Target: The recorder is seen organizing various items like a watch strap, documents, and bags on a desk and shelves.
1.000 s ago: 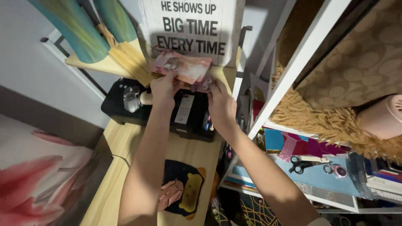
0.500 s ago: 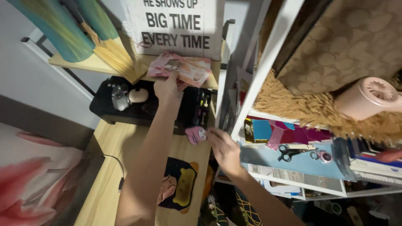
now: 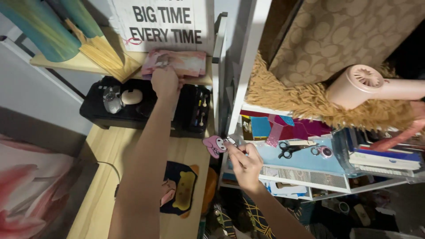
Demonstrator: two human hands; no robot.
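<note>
On shelf above black printer: left hand grips pink paper stack | right hand pinches pink character cutout beside white rack

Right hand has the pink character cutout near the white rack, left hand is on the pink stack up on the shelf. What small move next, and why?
Probably carry the pink character cutout a little rightward onto the blue sheet on the white rack. The right hand pinches it just short of the rack's edge, and the left hand is occupied on the pink stack.
</note>
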